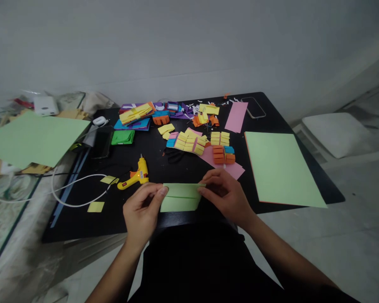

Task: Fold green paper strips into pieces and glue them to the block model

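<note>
A light green piece of paper [180,203] with a crease or fold line across it is held between both hands near the front edge of the table. My left hand [142,210] pinches its left end between thumb and fingers. At its upper right corner, my right hand [229,195] grips it the same way. A yellow glue gun [139,172] lies just beyond my left hand. Past the paper sit several folded pieces, among them a row of yellow folded paper strips [189,142] and an orange and blue folded piece [223,155], partly over pink paper [236,169].
Large green sheets [282,168] lie at the right of the black table [164,221]. A phone [101,142], a white cable [55,191] and small yellow slips [95,206] are at left. Stacked coloured paper [135,114] and scraps line the back. A white stool [334,130] stands beyond.
</note>
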A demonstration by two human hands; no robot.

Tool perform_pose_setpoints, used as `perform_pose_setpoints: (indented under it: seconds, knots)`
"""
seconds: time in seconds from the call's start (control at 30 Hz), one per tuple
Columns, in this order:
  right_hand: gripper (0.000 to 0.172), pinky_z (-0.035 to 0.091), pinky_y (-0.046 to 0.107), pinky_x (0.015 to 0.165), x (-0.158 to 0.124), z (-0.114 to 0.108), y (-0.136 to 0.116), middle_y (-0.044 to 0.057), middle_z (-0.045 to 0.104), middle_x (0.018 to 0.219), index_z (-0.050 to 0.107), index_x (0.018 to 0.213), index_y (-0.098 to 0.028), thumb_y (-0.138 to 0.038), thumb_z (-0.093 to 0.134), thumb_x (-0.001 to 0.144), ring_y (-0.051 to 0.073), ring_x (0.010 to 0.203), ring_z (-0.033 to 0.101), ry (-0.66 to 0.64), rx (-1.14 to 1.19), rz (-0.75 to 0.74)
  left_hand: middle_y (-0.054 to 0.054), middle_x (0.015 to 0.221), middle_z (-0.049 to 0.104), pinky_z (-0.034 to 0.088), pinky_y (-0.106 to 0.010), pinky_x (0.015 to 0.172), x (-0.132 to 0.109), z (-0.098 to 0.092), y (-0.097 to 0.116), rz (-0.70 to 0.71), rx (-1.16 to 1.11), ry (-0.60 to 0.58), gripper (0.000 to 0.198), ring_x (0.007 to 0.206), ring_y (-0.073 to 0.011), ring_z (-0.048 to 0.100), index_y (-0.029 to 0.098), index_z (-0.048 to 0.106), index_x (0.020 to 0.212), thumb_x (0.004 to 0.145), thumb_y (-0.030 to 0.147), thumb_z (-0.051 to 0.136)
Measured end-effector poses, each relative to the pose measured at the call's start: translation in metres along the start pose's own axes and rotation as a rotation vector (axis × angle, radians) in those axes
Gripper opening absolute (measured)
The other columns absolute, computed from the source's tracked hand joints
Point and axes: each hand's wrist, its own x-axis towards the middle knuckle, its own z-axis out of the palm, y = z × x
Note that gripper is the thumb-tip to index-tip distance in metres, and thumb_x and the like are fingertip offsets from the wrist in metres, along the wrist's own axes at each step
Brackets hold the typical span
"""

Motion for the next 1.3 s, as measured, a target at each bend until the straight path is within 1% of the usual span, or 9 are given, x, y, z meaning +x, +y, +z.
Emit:
perform_pose_setpoints:
  seconds: [0.13,0.23,0.37,0.47,0.7,0.83,0.97,1.13,1.3]
  knots:
    - [0.018,0.063,0.032,0.074,-0.001,-0.004,-0.001,0.002,0.078,0.088,0.069,0.090,-0.024,-0.034,0.083,0.087,0.018,0.078,0.075,-0.059,-0.084,-0.021,-0.002,0.081,0.075,0.058,-0.029,0.072,0.001,0.000,0.003,0.101,0.063,-0.020,0.006,0.076,-0.0161,0.069,0.021,0.080,0.084,0.090,0.021,0.078]
    - [0.019,0.064,0.033,0.075,0.000,-0.008,0.000,0.001,0.080,0.086,0.070,0.087,-0.024,-0.035,0.085,0.085,0.018,0.076,0.076,-0.066,-0.116,-0.012,-0.003,0.082,0.076,0.058,-0.029,0.072,0.001,-0.001,0.005,0.154,0.091,-0.040,0.005,0.074,-0.0165,0.070,0.021,0.080,0.086,0.090,0.018,0.077]
    - [0.017,0.063,0.032,0.074,0.005,-0.013,0.002,0.000,0.080,0.082,0.076,0.086,-0.024,-0.037,0.087,0.083,0.017,0.075,0.076,-0.094,-0.156,0.036,-0.003,0.084,0.077,0.057,-0.028,0.071,-0.001,-0.003,0.007,0.215,0.105,-0.061,0.011,0.075,-0.0160,0.071,0.021,0.081,0.091,0.089,0.012,0.076]
    - [0.020,0.061,0.032,0.071,0.007,-0.016,0.004,0.000,0.079,0.079,0.077,0.082,-0.024,-0.041,0.088,0.081,0.018,0.073,0.075,-0.111,-0.124,0.081,-0.003,0.085,0.077,0.057,-0.029,0.071,-0.003,-0.004,0.007,0.223,0.106,-0.056,0.011,0.075,-0.0167,0.071,0.021,0.081,0.092,0.089,0.011,0.076]
    - [0.020,0.061,0.032,0.070,0.002,-0.017,0.010,0.001,0.079,0.080,0.077,0.085,-0.023,-0.042,0.084,0.085,0.018,0.074,0.074,-0.111,-0.133,0.092,-0.003,0.083,0.077,0.057,-0.029,0.070,-0.004,-0.001,0.005,0.190,0.095,-0.047,0.008,0.074,-0.0169,0.071,0.021,0.081,0.090,0.089,0.015,0.078]
    - [0.022,0.061,0.031,0.069,0.001,-0.019,0.010,0.001,0.078,0.079,0.076,0.083,-0.023,-0.043,0.085,0.084,0.017,0.073,0.073,-0.109,-0.106,0.100,-0.002,0.082,0.076,0.057,-0.028,0.071,-0.004,0.002,0.004,0.176,0.080,-0.057,0.008,0.074,-0.0158,0.070,0.021,0.081,0.089,0.089,0.014,0.077]
    - [0.024,0.062,0.030,0.069,0.002,-0.020,0.007,0.001,0.078,0.082,0.074,0.085,-0.023,-0.041,0.089,0.079,0.016,0.074,0.074,-0.083,-0.008,0.100,-0.002,0.081,0.075,0.056,-0.027,0.070,-0.004,0.004,0.001,0.079,0.033,-0.029,0.006,0.075,-0.0159,0.069,0.021,0.080,0.084,0.090,0.021,0.078]
    - [0.026,0.065,0.032,0.079,-0.001,-0.017,0.005,0.002,0.080,0.090,0.071,0.092,-0.024,-0.034,0.090,0.077,0.018,0.084,0.077,-0.007,0.120,0.055,-0.001,0.077,0.071,0.049,-0.023,0.060,-0.005,0.008,-0.001,-0.064,-0.053,-0.011,0.010,0.067,-0.0127,0.061,0.021,0.080,0.083,0.090,0.028,0.079]
    - [0.026,0.064,0.032,0.078,-0.007,-0.011,0.005,0.002,0.079,0.086,0.069,0.093,-0.024,-0.031,0.089,0.079,0.018,0.081,0.076,0.049,0.169,0.030,0.000,0.071,0.067,0.046,-0.023,0.057,-0.004,0.010,0.001,-0.089,-0.109,-0.005,0.009,0.064,-0.0116,0.057,0.020,0.080,0.081,0.088,0.027,0.080]
